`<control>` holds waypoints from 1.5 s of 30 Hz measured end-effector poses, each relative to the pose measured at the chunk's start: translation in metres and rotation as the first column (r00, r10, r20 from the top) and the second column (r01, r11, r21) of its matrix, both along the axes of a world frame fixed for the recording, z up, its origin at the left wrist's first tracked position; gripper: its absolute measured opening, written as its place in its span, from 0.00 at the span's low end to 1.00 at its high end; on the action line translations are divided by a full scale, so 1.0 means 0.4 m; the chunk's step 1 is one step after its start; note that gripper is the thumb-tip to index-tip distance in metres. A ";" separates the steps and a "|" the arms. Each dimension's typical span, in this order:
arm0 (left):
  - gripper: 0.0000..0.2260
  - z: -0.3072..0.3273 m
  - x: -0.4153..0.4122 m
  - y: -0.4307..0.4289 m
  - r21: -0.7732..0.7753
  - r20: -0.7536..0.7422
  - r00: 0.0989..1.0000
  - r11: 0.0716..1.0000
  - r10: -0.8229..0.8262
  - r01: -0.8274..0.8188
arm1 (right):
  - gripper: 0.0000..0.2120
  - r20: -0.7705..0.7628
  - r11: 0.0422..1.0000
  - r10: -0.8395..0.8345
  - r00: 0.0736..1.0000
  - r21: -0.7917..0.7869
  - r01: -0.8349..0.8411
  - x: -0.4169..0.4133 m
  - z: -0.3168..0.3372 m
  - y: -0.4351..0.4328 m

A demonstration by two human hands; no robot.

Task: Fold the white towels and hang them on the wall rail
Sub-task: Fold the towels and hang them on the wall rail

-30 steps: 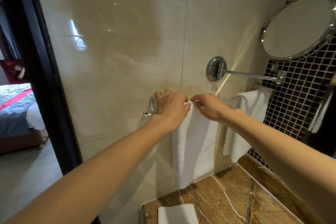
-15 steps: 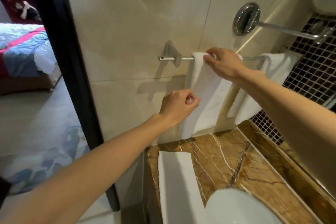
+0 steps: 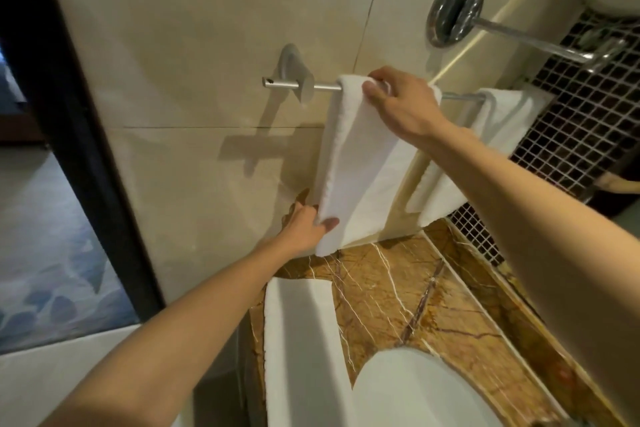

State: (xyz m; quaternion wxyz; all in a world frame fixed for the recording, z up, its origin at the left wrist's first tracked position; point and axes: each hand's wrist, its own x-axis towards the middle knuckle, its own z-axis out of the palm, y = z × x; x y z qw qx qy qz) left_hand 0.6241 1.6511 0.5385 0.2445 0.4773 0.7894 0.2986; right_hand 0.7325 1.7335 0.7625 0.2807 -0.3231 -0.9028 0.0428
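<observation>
A folded white towel (image 3: pixel 360 166) hangs over the chrome wall rail (image 3: pixel 322 87). My right hand (image 3: pixel 398 104) grips the towel's top where it drapes over the rail, thumb in front. My left hand (image 3: pixel 304 225) pinches the towel's lower left corner, thumb on its front. A second white towel (image 3: pixel 485 139) hangs on the same rail further right, against the mosaic wall. A third folded white towel (image 3: pixel 301 340) lies flat on the marble counter below.
The brown marble counter (image 3: pixel 408 291) holds a white basin (image 3: pixel 419 392) at the bottom. A chrome mirror arm (image 3: pixel 457 10) sticks out of the wall above the rail. A black door frame (image 3: pixel 69 135) stands at the left; dark mosaic tiles (image 3: pixel 581 121) cover the right wall.
My left hand slid down from the rail along the towel's left edge to its bottom corner. My right hand stayed at the top. The view tilted downward.
</observation>
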 end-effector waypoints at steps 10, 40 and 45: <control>0.27 -0.076 0.038 0.064 0.188 0.186 0.966 0.958 0.180 -0.214 | 0.17 0.076 0.999 0.037 0.996 0.033 -0.040 0.006 -0.002 0.047; 0.18 -0.225 0.016 0.060 0.130 0.362 0.879 0.917 0.309 -0.376 | 0.15 -0.083 0.981 0.162 0.983 0.125 -0.151 0.025 -0.045 0.051; 0.19 -0.224 0.008 0.055 0.129 0.345 0.888 0.922 0.305 -0.366 | 0.20 -0.003 0.975 0.191 0.982 0.116 -0.190 0.022 -0.015 0.042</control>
